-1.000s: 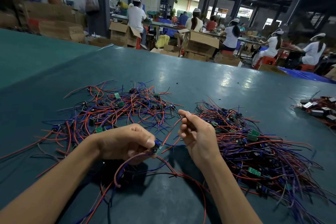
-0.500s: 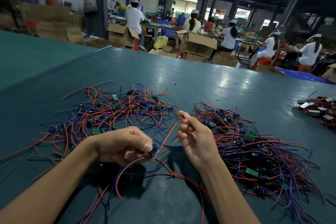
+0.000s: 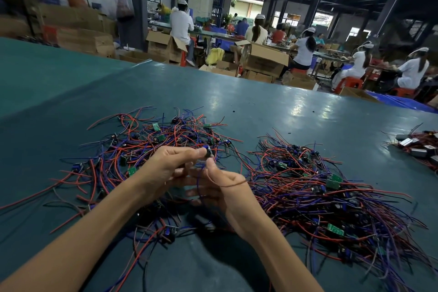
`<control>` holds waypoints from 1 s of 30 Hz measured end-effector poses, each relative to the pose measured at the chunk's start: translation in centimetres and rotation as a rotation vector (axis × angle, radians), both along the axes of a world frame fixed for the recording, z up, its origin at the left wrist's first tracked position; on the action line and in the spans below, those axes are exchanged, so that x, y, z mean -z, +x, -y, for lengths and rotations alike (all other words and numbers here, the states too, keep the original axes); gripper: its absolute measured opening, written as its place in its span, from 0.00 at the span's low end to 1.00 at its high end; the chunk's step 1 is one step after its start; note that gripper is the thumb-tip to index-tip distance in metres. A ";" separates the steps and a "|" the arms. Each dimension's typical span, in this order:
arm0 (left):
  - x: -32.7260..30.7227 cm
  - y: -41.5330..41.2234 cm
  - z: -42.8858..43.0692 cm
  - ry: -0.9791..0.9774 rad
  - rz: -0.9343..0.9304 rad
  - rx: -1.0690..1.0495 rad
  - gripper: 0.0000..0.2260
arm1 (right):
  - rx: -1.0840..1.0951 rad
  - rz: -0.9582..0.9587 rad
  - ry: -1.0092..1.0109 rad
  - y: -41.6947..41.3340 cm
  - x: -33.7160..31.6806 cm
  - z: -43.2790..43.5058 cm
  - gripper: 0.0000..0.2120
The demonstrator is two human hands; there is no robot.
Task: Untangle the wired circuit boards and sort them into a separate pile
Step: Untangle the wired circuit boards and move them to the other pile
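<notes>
Blue-capped board (image 3: 209,150) now raised, pinched by left hand (image 3: 166,168); right hand (image 3: 222,187) closer, seemingly pinching its wires (image 3: 198,182).

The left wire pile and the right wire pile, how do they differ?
The left wire pile is loose, with wires pointing all ways and table showing through; the right wire pile is denser, with wires swept mostly one way. Both hold red, blue and black wires with small green boards.

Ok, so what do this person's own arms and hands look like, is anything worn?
Nothing is worn. The left hand and right hand have no gloves, rings, watch or bands, the fingers are uncovered, and no sleeve shows on either arm up to the picture's lower edge.
</notes>
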State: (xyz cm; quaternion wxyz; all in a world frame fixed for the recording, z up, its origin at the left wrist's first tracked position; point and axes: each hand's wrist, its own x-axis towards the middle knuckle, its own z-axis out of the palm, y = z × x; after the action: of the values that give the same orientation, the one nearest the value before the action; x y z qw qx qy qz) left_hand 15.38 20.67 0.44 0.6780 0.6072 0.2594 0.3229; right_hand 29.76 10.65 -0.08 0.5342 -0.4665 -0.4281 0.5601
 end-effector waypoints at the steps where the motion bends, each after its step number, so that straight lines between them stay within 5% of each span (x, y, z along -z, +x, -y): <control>1: 0.1 0.1 0.2 -0.006 0.008 0.029 0.12 | -0.031 -0.006 0.025 0.0 0.0 0.2 0.24; 8: 0.1 0.4 0.0 0.027 0.037 -0.113 0.25 | -0.023 -0.125 0.008 -0.2 -0.2 0.3 0.13; 14: -0.3 -0.2 -1.6 -0.089 0.206 -0.432 0.12 | -0.129 -0.011 0.056 0.4 -0.4 0.9 0.13; 17: -0.1 -0.9 -2.6 -0.144 0.272 -0.519 0.15 | -0.171 0.097 0.083 0.2 -0.5 1.2 0.13; 20: 0.1 -1.1 -2.9 -0.193 0.326 -0.458 0.08 | -0.185 0.166 0.086 -0.2 -0.6 1.3 0.13; 24: 0.2 -1.1 -3.0 -0.282 0.408 -0.319 0.10 | -0.191 0.190 0.034 0.0 -0.3 1.3 0.12; 30: -0.5 -1.3 -2.2 -0.119 0.405 -0.201 0.08 | -0.095 0.099 0.017 0.0 0.1 0.6 0.17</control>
State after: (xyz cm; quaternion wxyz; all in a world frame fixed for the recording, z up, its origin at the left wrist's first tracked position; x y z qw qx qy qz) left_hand 14.05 22.92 0.95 0.7152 0.4602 0.1958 0.4882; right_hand 29.74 10.04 -0.15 0.4891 -0.4684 -0.4805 0.5573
